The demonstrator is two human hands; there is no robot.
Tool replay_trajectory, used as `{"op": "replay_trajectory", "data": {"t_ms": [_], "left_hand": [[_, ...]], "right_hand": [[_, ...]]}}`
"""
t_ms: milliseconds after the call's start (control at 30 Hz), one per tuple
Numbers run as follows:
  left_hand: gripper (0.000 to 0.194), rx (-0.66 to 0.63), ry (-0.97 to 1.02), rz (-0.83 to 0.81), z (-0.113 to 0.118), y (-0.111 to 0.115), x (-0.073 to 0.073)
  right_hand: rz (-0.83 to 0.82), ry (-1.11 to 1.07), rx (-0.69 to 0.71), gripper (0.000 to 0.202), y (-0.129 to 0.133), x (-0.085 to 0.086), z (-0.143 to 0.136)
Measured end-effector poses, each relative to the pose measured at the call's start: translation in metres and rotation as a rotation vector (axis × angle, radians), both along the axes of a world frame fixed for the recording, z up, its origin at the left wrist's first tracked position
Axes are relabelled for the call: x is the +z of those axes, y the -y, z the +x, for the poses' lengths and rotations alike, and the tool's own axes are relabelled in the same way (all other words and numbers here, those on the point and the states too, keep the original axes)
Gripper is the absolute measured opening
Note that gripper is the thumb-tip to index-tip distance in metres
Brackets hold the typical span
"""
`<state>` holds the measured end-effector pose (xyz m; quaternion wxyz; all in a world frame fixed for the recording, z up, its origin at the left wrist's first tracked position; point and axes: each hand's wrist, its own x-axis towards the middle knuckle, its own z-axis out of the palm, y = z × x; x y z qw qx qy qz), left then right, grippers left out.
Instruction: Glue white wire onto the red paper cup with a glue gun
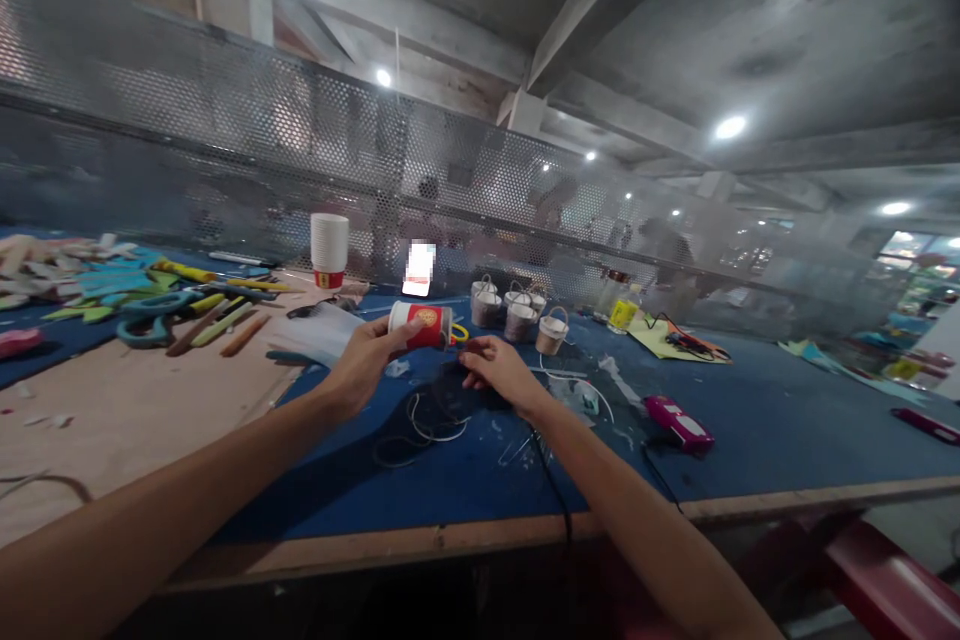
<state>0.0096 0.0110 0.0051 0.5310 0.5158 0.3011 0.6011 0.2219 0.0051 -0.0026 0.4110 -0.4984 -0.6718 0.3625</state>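
We face a blue surface [757,420], with our left hand [364,362] and our right hand [499,372] above it. At two o'clock from them we see small pails [519,323]; at half past ten stands a stack of cups [329,245]. Our left fingers close around a red-and-white cup [433,318], held sideways. At its three o'clock end shows a yellow loop [460,331]; our right fingers, bunched narrow, are just beside it, and whether they grip anything we cannot tell.
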Motion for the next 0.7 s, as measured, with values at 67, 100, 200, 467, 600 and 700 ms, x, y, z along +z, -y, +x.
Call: {"op": "replay_trajectory", "data": {"t_ms": [67, 100, 200, 467, 600, 700], "left_hand": [[0.032, 0.013, 0.006, 0.021, 0.001, 0.002, 0.002], [0.033, 0.023, 0.002, 0.025, 0.002, 0.003, 0.002], [0.035, 0.059, -0.021, 0.008, 0.001, 0.003, 0.003], [0.026, 0.093, -0.163, 0.001, 0.001, 0.004, -0.002], [0.022, 0.051, -0.199, 0.015, 0.002, 0.004, -0.005], [0.022, -0.011, -0.216, -0.002, 0.003, 0.006, -0.006]], "right_hand": [[-0.186, -0.215, 0.222, 0.039, 0.006, 0.006, -0.015], [-0.251, -0.263, 0.304, 0.04, 0.009, 0.008, -0.021], [-0.289, -0.272, 0.321, 0.036, 0.013, 0.011, -0.03], [0.337, 0.2, -0.093, 0.023, 0.013, 0.006, -0.013], [0.541, 0.295, -0.175, 0.025, 0.018, 0.012, -0.008], [0.606, 0.307, -0.19, 0.026, 0.019, 0.014, -0.008]]}}
